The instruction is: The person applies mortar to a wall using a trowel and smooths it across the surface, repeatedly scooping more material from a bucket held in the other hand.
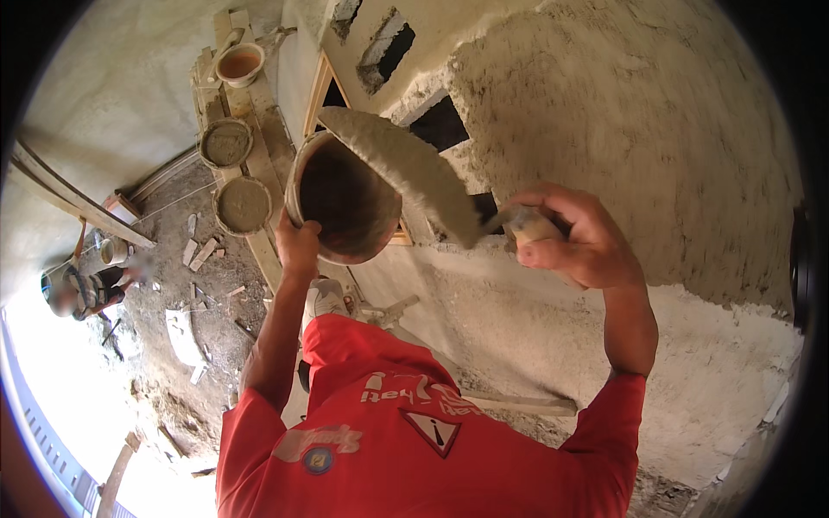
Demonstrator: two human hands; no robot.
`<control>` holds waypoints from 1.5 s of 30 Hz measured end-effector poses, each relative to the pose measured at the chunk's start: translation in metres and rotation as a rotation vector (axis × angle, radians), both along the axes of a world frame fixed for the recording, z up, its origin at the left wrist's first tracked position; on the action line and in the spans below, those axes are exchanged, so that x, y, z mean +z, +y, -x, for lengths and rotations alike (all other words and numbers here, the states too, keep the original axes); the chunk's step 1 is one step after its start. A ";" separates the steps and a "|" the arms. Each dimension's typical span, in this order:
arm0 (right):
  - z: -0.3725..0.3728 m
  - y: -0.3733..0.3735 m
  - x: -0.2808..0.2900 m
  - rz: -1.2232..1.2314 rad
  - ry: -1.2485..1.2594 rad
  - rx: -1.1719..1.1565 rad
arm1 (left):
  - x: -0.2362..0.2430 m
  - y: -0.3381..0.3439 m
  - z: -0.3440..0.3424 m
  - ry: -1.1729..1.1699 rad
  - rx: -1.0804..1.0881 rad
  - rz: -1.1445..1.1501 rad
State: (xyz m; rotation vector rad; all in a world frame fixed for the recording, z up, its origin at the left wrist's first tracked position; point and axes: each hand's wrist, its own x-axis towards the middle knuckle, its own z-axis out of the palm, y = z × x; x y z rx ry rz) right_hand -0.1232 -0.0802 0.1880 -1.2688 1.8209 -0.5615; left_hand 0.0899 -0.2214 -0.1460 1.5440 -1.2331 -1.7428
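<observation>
My left hand (pixel 298 249) grips the near-left rim of a tilted round bucket (pixel 373 231), dark inside. In my right hand (pixel 587 235) is the pale handle of a trowel, fingers wrapped around it. The trowel's long blade (pixel 406 173), coated with wet grey mortar, crosses in front of the bucket's right side. Beyond the blade rises a wall (pixel 622 138), its upper part covered with rough grey mortar and its lower part paler. Whether the blade touches the bucket rim I cannot tell.
Plank scaffolding (pixel 259 160) at the left bears two mortar-filled tubs (pixel 243 205) (pixel 226 143) and an orange-brown bowl (pixel 240 64). Dark square openings (pixel 439 123) pierce the wall. Below lies rubble-strewn ground (pixel 203 259). Another person (pixel 91 289) is at far left near a bucket (pixel 114 251).
</observation>
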 end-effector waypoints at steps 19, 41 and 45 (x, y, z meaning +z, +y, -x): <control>0.031 0.061 -0.057 -0.562 0.117 -0.839 | -0.008 -0.035 0.024 0.142 -0.185 -0.064; 0.023 0.030 -0.176 -0.162 0.881 0.156 | 0.091 -0.048 0.077 0.335 -0.605 0.151; 0.034 0.022 -0.171 -0.086 1.014 0.044 | 0.091 -0.034 0.082 0.266 -0.679 0.232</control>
